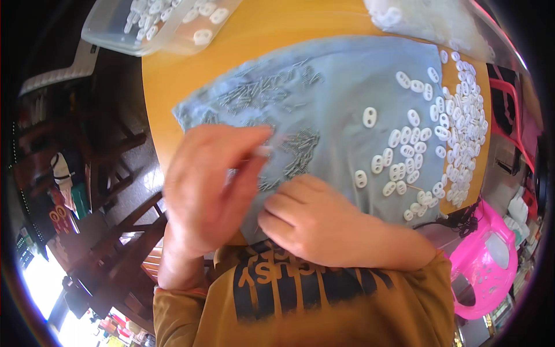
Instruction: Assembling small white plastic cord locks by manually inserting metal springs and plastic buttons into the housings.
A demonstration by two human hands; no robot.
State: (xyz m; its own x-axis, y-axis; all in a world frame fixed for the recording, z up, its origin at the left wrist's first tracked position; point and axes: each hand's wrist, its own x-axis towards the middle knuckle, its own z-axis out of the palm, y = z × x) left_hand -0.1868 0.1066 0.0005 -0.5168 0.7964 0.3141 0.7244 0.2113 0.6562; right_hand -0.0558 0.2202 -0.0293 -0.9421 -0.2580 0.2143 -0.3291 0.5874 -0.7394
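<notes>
My left hand (208, 185) is raised over the grey cloth (341, 87), fingers pinched together on a small white piece (263, 151). My right hand (315, 222) rests on the cloth's near edge with its fingers curled; what it holds is hidden. Between and beyond the hands lie several thin metal pins (298, 153) scattered on the cloth. Many white oval two-hole pieces (404, 156) lie to the right on the cloth.
The cloth covers a round orange-yellow table (167, 75). A clear plastic tub (156, 26) with white pieces stands at the far left, a clear bag (428, 20) of them at the far right. A pink plastic stool (485, 266) stands right, wooden chairs (127, 231) left.
</notes>
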